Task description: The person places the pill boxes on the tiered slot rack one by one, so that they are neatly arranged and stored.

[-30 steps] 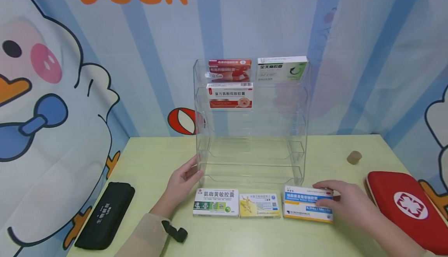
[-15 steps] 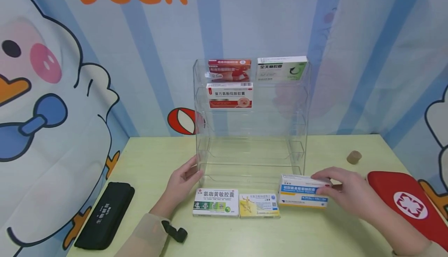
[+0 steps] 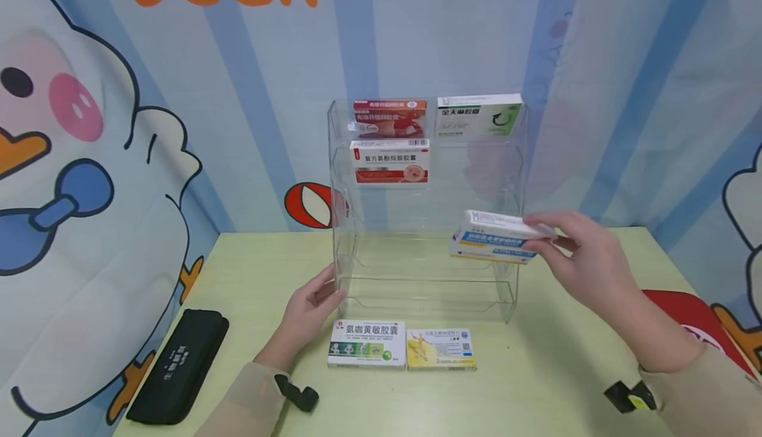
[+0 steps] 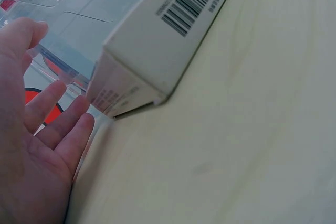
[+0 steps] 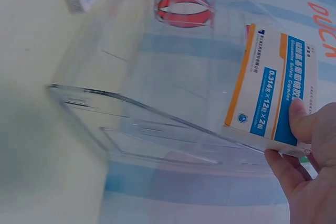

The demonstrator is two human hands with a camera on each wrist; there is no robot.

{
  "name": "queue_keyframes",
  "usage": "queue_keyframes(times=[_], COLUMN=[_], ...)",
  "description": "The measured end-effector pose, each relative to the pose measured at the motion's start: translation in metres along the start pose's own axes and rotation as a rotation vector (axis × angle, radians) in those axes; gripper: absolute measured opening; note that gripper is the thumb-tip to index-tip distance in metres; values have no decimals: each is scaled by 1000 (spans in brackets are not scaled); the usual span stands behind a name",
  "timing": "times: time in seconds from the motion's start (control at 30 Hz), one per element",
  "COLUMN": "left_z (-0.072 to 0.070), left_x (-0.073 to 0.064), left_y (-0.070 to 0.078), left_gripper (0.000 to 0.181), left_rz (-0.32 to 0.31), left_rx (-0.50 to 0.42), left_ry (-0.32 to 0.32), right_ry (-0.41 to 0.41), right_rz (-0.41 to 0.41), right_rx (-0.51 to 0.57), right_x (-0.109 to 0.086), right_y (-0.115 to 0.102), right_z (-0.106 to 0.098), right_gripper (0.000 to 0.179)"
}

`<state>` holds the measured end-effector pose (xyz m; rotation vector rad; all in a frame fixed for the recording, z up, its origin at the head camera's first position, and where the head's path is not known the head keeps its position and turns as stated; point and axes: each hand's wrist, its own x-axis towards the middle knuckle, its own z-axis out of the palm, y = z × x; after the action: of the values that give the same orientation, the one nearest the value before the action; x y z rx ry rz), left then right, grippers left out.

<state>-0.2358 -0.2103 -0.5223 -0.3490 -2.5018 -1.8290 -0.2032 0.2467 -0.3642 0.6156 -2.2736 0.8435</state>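
A clear acrylic display rack (image 3: 428, 295) stands on the table, with my left hand (image 3: 311, 305) at its lower left side. The left wrist view shows this hand's fingers (image 4: 73, 140) extended and spread, with the thumb near the rack's edge. My right hand (image 3: 586, 255) pinches a white, blue and orange medicine box (image 3: 497, 235) by its right end. The box is raised and tilted in front of the rack's right half, over its lower tiers. In the right wrist view, the thumb lies on the box's printed face (image 5: 268, 87) and the fingers are under its end.
A red box (image 3: 389, 119), a green-white box (image 3: 479, 116) and a red-white box (image 3: 389, 162) sit in the upper tiers. A green-white box (image 3: 366, 344) and a yellow box (image 3: 442, 350) lie before the rack. A black case (image 3: 178, 367) and a red case (image 3: 673, 311) flank it.
My right hand has lifted the blue-and-orange medicine box off the table, up and leftward to the front of the rack. My left hand has stayed at the rack's side.
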Motion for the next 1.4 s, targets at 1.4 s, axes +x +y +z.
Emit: queue_keyframes(times=[1.4], left_z=[0], left_x=[1], left_y=[-2], left_gripper=[65], left_rz=[-25], left_rx=[14], left_ry=[2], right_ry=[282], right_rz=[39], right_rx=[-17], right_x=[125], right_y=[-3], right_z=[9], right_gripper=[23])
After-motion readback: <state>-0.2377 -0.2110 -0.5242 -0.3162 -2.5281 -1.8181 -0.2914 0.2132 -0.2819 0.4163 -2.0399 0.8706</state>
